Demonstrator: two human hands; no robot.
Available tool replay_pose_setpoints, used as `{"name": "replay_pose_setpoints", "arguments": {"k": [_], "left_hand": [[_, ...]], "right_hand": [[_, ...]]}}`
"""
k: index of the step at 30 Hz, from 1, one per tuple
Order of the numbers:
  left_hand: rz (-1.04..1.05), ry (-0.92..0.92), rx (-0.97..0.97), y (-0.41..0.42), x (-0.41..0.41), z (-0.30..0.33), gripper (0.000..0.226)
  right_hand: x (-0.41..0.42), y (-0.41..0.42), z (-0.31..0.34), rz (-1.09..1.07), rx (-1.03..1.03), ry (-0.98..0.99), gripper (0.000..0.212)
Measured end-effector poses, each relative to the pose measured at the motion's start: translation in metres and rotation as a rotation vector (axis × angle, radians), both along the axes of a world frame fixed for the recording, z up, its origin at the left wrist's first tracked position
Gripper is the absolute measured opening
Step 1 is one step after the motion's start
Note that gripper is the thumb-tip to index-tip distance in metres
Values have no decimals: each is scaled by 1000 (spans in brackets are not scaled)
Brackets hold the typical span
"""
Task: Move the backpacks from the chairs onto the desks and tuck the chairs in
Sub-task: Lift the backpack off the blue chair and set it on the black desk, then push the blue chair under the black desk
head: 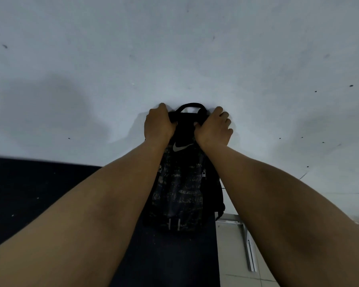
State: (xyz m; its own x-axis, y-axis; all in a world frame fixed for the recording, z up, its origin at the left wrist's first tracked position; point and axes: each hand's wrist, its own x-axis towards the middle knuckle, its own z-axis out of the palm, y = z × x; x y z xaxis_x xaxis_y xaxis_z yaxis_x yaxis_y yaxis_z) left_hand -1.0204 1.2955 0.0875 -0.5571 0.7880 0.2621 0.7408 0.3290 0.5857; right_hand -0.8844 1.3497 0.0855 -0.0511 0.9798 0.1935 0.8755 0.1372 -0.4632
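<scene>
Wall (174, 48): pale grey-white, scuffed with small dark marks; it fills the upper half of the view, directly behind the backpack's top.
Desk (39, 193): dark surface running from the left edge under my arms and the backpack; its right edge shows below the bag.
Floor (232, 255): light tiles at lower right, beside the desk's right edge, with a pale metal frame piece (250, 245) lying across them.
Backpack (182, 189): black with a faint speckled print and a pale swoosh logo near the top; it stands on the desk, leaning toward the wall, its carry loop (192, 106) arched up between my two hands. A zipper pull shows on its right side, a strap hangs off the lower right.
Left hand (159, 123): grip clenched around the backpack's top left corner, fingers curled over the fabric.
Right hand (212, 126): grip grasping the backpack's top right corner, knuckles turned toward the wall.
</scene>
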Motion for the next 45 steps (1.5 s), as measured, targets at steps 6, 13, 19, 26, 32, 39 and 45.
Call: {"name": "replay_pose_setpoints", "arguments": {"k": [6,13,19,26,32,39,45], "left_hand": [[-132,65,-106,-30,13,2,36],[-75,230,-180,-86,46,-18,38],[-76,-21,-464,-169,92,-59,29],[-160,-349,-1059,-303,180,-154,43],[-92,-513,-1211,-422,243,-220,41],[17,-606,-1159,-479,269,-235,52],[145,-606,-858,-492,271,-229,29]], "right_hand": [[14,-25,2,92,42,-78,59],[52,-80,-17,366,59,-39,36],[100,-143,-68,470,-113,-15,16],[183,-241,-193,851,-816,-525,43],[261,-319,-254,882,-1029,-640,48],[309,-369,-268,800,-1070,-604,38],[315,-396,-262,743,-1011,-502,33]]}}
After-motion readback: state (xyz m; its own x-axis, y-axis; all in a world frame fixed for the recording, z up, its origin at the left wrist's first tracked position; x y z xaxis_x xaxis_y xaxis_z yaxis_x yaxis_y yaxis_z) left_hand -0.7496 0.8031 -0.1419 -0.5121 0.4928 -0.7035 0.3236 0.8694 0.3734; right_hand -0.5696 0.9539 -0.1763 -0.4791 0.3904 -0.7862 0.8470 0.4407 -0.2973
